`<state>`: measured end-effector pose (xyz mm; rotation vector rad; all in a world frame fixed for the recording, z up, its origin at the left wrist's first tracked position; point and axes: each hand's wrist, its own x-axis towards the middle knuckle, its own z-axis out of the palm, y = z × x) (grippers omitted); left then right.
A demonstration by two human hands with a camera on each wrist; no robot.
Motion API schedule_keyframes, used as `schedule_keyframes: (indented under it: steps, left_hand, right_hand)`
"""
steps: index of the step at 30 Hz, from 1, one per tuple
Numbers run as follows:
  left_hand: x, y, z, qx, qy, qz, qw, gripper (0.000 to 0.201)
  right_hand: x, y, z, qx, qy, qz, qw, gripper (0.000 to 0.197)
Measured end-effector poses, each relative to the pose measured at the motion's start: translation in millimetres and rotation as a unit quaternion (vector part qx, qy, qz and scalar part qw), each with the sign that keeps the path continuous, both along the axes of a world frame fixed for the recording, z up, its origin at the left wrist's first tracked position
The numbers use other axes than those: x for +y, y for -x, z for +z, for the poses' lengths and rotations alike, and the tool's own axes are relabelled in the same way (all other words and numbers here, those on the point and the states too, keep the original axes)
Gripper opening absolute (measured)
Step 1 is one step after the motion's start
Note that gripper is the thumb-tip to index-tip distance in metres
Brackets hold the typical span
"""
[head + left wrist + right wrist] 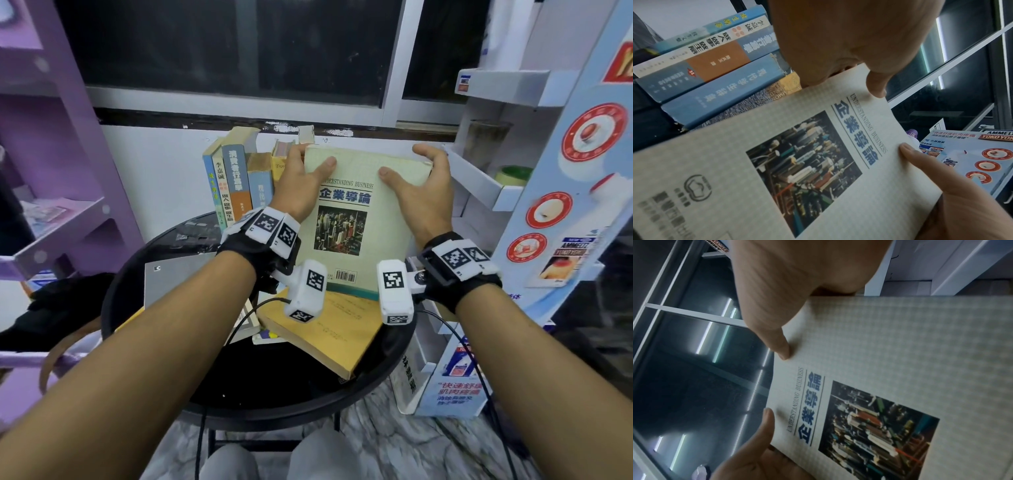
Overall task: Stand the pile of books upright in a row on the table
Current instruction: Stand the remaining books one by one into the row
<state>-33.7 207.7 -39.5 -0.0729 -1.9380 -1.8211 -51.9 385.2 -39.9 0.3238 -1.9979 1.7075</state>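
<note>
**Green textbook held at its top corners, to the right of the standing row**

The standing row [239, 174] of upright books at the back of the round black table [137, 274] is the landmark. The green textbook [346, 219] sits just to the right of that row and in front of its right end, tilted back, its long axis running from the person up toward the wall. Its lower edge is over the yellow book [329, 329] lying flat in front of the row; whether it touches that book cannot be told.

The left hand [299, 185] grips the top left corner nearest the row, thumb on the cover and fingers curled behind. The right hand [421, 192] grips the top right corner the same way. Both hands are level, so neither is nearer; the left one lies between the textbook and the row.

I judge the coming move must turn the textbook's spine outward and slide it against the row's right end.

The cover is pale green with a fine check, blue title lettering and a city photograph.
</note>
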Motion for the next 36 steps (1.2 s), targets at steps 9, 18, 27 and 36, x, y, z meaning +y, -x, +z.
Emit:
schedule_keyframes:
  steps: [9, 18, 27, 36]
  left_hand:
    - [-1, 13, -2, -0.012, -0.034, 0.013, 0.999, 0.039]
    - [-13, 23, 9, -0.025, 0.011, -0.009, 1.0, 0.022]
    - [-12, 29, 14, -0.024, 0.043, -0.035, 0.998, 0.034]
    - [-24, 32, 19, -0.035, 0.064, -0.056, 0.996, 0.03]
  right_hand:
    - [-4, -8, 10, 0.009, -0.021, 0.019, 1.0, 0.034]
    - [-10, -25, 42, -0.02, -0.182, 0.048, 0.982, 0.03]
    - [-17, -41, 59, -0.102, -0.3, 0.052, 0.947, 0.054]
    - [-12, -48, 59, -0.108, -0.318, 0.061, 0.94, 0.063]
